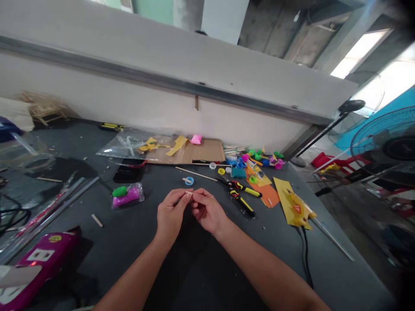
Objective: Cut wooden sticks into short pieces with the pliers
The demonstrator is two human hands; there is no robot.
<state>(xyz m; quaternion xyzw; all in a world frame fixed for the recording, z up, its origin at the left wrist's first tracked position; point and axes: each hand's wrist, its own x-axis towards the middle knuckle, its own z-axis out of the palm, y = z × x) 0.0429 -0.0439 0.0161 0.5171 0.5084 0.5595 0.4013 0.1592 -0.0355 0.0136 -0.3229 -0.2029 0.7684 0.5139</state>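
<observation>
My left hand [172, 212] and my right hand [207, 211] meet above the dark table, thumbs and fingertips pinched together. Between them sits a tiny pale piece, mostly hidden by the fingers; its kind cannot be made out. Just beyond the fingertips lies a blue ring-shaped cap [189, 181] with a short wooden stick piece on it. A long thin wooden stick [196, 173] rests behind that. To the right of my right hand are pliers [241, 203] with yellow and black handles.
At the left are a green lump of clay [119, 191], a purple clay packet [127, 198], a phone [127, 172] and a magenta device [45, 255]. A yellow glue gun [300, 211] lies on yellow paper [281, 196] at the right. Behind are cardboard [207, 151] and colourful clay pieces [259, 156].
</observation>
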